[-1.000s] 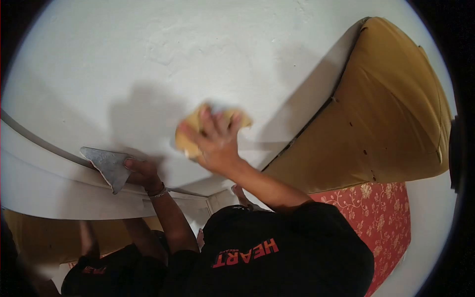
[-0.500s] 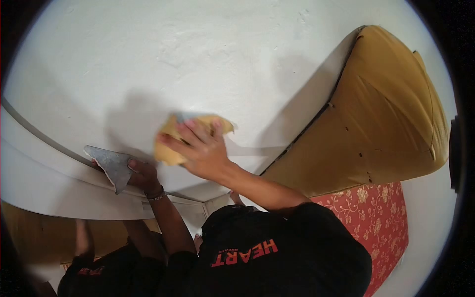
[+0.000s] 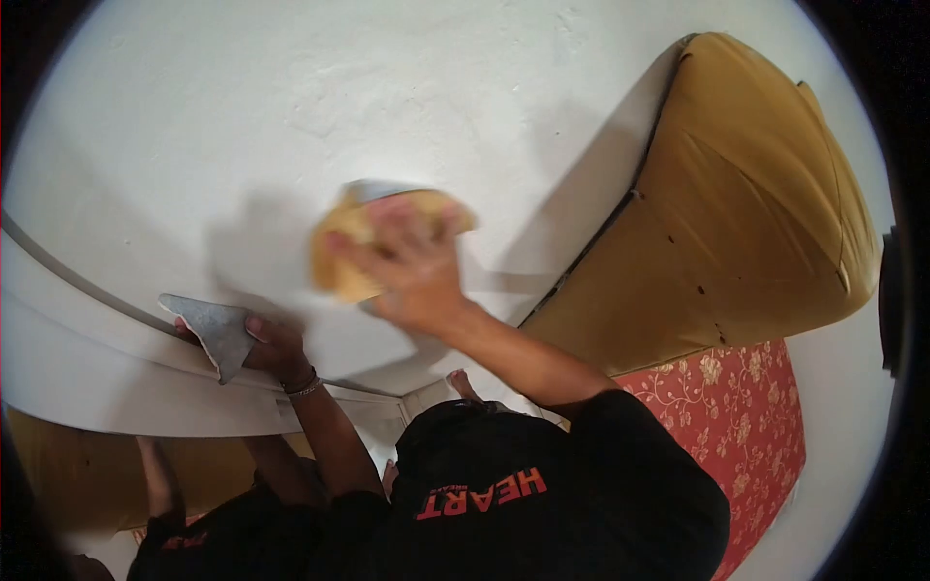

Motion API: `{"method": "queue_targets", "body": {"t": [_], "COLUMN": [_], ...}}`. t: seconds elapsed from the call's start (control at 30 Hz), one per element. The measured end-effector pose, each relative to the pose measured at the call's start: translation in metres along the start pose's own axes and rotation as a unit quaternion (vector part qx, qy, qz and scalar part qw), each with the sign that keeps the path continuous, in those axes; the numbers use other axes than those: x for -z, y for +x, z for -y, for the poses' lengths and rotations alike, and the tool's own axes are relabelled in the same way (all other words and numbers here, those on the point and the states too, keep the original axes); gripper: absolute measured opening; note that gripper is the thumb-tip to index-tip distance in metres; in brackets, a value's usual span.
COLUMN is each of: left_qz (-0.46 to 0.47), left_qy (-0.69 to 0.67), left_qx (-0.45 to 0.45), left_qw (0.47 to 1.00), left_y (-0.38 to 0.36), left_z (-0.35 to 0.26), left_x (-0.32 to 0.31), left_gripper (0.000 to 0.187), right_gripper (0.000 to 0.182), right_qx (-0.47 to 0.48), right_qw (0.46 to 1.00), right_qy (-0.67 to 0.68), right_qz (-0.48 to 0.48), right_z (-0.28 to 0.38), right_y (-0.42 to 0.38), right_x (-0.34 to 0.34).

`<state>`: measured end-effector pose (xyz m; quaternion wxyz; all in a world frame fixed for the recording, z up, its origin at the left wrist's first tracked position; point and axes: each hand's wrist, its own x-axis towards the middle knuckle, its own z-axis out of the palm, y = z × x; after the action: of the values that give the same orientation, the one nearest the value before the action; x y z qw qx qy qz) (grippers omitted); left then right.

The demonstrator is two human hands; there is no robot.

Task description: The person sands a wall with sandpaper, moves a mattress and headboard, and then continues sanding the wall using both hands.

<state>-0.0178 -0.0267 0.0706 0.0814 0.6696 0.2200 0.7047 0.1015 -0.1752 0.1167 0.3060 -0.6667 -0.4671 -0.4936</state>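
My left hand (image 3: 271, 347) grips a bent grey sheet (image 3: 218, 327) that looks like sandpaper, pale and dusty along its edge. The thumb lies over it, and a bracelet circles that wrist. Against the white wall (image 3: 407, 107), my right hand (image 3: 417, 261) holds a crumpled yellow cloth (image 3: 339, 261), its fingers spread over the top. A grey edge (image 3: 378, 189) shows past the cloth's upper side. Both the right hand and cloth are smeared by motion.
A mustard padded piece of furniture (image 3: 717, 223) stands close at the right, with red floral fabric (image 3: 717, 407) below it. At lower left, a curved white ledge (image 3: 116, 368) borders a mirror-like surface (image 3: 87, 474) reflecting a person. A bare foot (image 3: 463, 384) shows below.
My right hand has moved up and slightly right over the wall with the yellow cloth. My left hand keeps its grip on the grey sheet, nearly in the same place.
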Motion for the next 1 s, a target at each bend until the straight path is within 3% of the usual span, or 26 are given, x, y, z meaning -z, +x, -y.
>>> {"method": "queue_targets", "body": {"t": [0.07,0.13,0.17,0.2,0.27,0.33,0.4,0.47,0.53,0.6,0.67,0.7,0.77,0.8,0.83,0.93,0.97,1.0], "left_qz": [-0.037,-0.045,-0.037,-0.030,-0.024,-0.018,-0.019,-0.021,-0.028,-0.011,-0.016,-0.030,-0.031,-0.035,-0.035,-0.008,-0.017,-0.028], "left_qy": [-0.001,-0.005,-0.009,-0.012,-0.013,-0.017,-0.020,-0.020,-0.016,-0.021,-0.039,-0.058,-0.049,-0.038,-0.041,-0.021,-0.033,-0.044], "left_qx": [-0.027,-0.039,-0.035,-0.032,-0.023,-0.017,-0.016,-0.014,-0.011,-0.026,-0.009,0.005,-0.021,-0.045,-0.047,-0.022,-0.019,-0.016], "left_qw": [0.999,0.998,0.999,0.999,0.999,1.000,0.999,0.999,0.999,0.999,0.999,0.998,0.998,0.998,0.997,0.999,0.999,0.998], "left_y": [0.007,0.006,0.003,-0.001,-0.007,-0.012,-0.011,-0.008,-0.004,-0.004,-0.008,-0.008,-0.001,0.002,0.000,-0.010,-0.008,-0.006], "left_z": [-0.001,0.000,0.001,0.002,0.004,0.007,0.012,0.018,0.020,0.019,0.019,0.018,0.004,-0.001,0.007,0.026,0.021,0.018], "left_x": [-0.004,-0.004,-0.003,-0.002,0.001,0.002,-0.001,-0.001,-0.004,-0.002,-0.005,-0.006,-0.006,-0.006,-0.005,-0.002,-0.003,-0.005], "left_gripper": [0.069,0.070,0.069,0.068,0.066,0.064,0.063,0.061,0.060,0.062,0.062,0.062,0.061,0.060,0.060,0.059,0.059,0.059], "right_gripper": [0.047,0.053,0.056,0.056,0.055,0.056,0.059,0.061,0.063,0.067,0.062,0.062,0.073,0.066,0.060,0.056,0.053,0.049], "right_qx": [-0.121,-0.166,-0.186,-0.189,-0.286,-0.144,-0.059,-0.060,-0.049,-0.223,-0.405,-0.410,-0.291,-0.284,-0.164,-0.107,-0.070,-0.096], "right_qw": [0.992,0.980,0.956,0.957,0.900,0.984,0.992,0.994,0.998,0.967,0.852,0.851,0.917,0.942,0.983,0.982,0.993,0.991], "right_qy": [-0.020,0.012,0.113,0.110,0.191,-0.014,0.057,0.052,-0.031,0.044,0.292,0.290,0.191,0.091,-0.006,0.042,-0.005,0.003], "right_qz": [0.033,-0.105,-0.194,-0.192,-0.268,-0.105,0.096,0.077,0.037,-0.114,-0.156,-0.155,-0.194,-0.154,-0.084,0.152,0.093,0.096], "right_z": [-0.041,-0.087,-0.101,-0.097,-0.079,-0.031,-0.001,-0.013,-0.054,-0.095,-0.131,-0.123,-0.097,-0.075,-0.061,-0.020,-0.030,-0.045], "right_y": [-0.003,0.034,0.054,0.060,0.072,0.034,-0.047,-0.105,-0.104,-0.053,-0.016,0.000,0.030,0.009,-0.022,-0.132,-0.151,-0.144], "right_x": [0.028,0.048,0.053,0.055,0.040,0.022,0.002,-0.012,0.003,0.022,0.036,0.047,0.052,0.035,0.017,-0.008,-0.013,-0.003]}}
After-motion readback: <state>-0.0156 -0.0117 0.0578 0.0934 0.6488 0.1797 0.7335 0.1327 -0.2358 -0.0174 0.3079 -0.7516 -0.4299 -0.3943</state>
